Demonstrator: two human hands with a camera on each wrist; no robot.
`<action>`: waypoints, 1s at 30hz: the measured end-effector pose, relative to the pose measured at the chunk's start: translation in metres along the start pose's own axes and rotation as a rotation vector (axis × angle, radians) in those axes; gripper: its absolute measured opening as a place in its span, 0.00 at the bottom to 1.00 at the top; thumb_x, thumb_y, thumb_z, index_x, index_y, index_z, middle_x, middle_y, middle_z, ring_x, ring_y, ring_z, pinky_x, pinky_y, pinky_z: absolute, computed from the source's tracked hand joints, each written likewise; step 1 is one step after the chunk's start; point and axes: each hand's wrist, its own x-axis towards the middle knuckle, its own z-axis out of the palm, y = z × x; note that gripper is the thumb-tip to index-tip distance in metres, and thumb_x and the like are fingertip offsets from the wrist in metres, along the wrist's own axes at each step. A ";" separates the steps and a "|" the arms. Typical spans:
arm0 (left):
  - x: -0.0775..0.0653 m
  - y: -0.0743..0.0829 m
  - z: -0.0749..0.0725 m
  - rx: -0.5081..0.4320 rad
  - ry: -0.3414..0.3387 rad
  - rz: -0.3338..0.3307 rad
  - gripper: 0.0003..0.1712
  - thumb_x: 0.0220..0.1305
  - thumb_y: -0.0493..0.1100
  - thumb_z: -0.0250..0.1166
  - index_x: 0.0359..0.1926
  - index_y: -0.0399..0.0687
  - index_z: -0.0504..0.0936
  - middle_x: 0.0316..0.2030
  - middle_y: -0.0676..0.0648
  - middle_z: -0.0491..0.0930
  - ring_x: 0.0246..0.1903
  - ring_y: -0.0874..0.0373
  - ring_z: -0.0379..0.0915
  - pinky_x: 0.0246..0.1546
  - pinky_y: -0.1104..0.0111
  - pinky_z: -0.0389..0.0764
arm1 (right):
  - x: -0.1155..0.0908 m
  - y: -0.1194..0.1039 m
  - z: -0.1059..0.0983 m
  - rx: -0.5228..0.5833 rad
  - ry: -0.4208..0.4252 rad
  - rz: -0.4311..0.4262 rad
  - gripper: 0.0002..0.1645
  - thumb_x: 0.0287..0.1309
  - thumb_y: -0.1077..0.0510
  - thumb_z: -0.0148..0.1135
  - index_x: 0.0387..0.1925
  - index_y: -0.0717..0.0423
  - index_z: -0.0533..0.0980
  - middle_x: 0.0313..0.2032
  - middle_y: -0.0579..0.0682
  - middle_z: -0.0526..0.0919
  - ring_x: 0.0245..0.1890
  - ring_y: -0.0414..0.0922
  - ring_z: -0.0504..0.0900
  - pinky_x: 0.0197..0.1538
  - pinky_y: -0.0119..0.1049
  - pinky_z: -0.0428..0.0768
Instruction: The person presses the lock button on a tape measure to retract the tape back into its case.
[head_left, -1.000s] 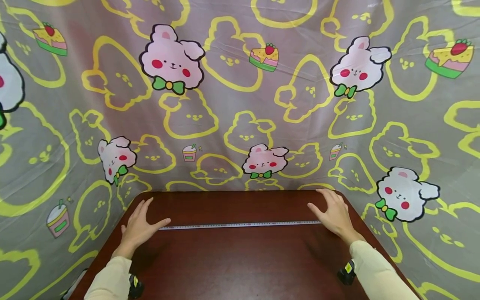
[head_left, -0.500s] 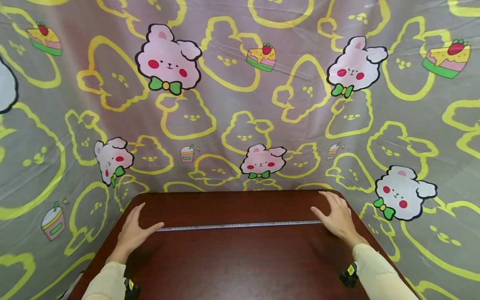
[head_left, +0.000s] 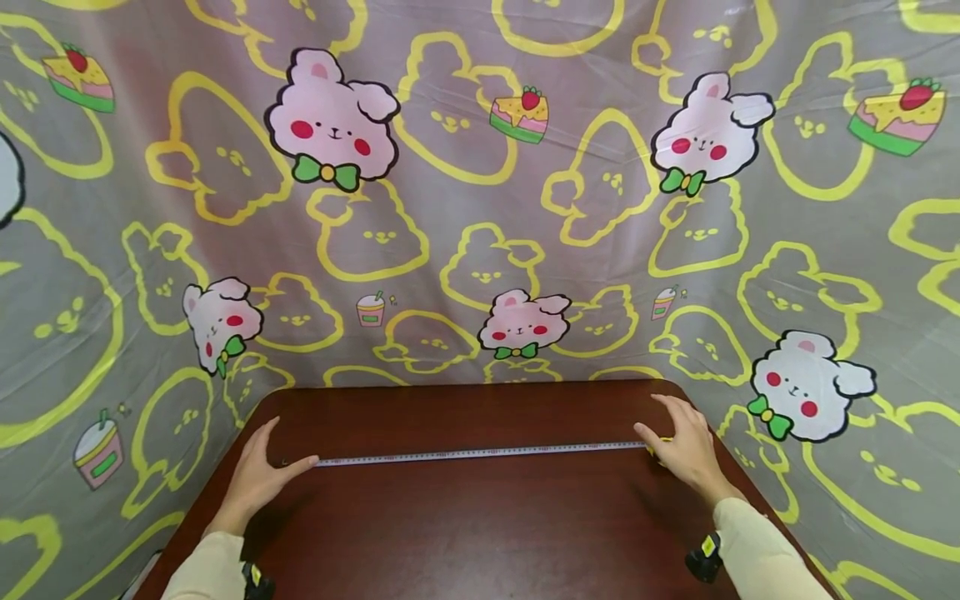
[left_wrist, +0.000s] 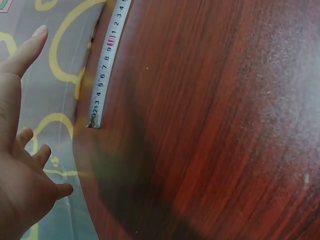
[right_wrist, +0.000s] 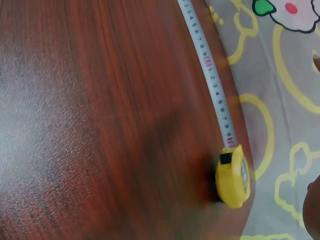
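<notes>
A tape measure lies across the brown table, its white blade [head_left: 480, 453] drawn out in a nearly straight line. The yellow case [right_wrist: 233, 179] sits at the right end, partly behind my right hand [head_left: 686, 446] in the head view. At the blade's left end the metal hook [left_wrist: 93, 121] shows in the left wrist view. My left hand [head_left: 258, 479] hovers near that end, thumb and fingers spread, holding nothing. The right hand is likewise spread above the case without gripping it; only bits of it enter the right wrist view.
The dark red-brown table [head_left: 480, 525] has rounded far corners. A grey curtain [head_left: 450, 200] printed with white rabbits and yellow outlines hangs close behind it and along both sides. Small black cameras [head_left: 705, 557] are strapped to the wrists.
Both hands have moved apart, the left one to the left and slightly nearer, the right one to the right. Part of the yellow case now shows beside the right hand.
</notes>
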 end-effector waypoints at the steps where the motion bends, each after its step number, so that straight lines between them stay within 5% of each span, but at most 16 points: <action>1: -0.001 -0.002 0.000 -0.001 -0.003 -0.010 0.71 0.58 0.63 0.76 0.82 0.42 0.37 0.78 0.26 0.35 0.74 0.24 0.36 0.62 0.27 0.51 | -0.002 0.002 0.000 0.006 -0.007 0.005 0.39 0.64 0.44 0.71 0.68 0.58 0.70 0.67 0.67 0.69 0.62 0.72 0.63 0.53 0.75 0.59; 30: 0.004 -0.040 0.021 0.008 0.020 -0.165 0.68 0.57 0.67 0.75 0.79 0.32 0.48 0.74 0.22 0.47 0.71 0.24 0.44 0.62 0.29 0.48 | -0.043 0.048 0.022 0.019 -0.073 0.391 0.53 0.61 0.33 0.70 0.74 0.60 0.62 0.70 0.72 0.58 0.67 0.75 0.54 0.59 0.74 0.56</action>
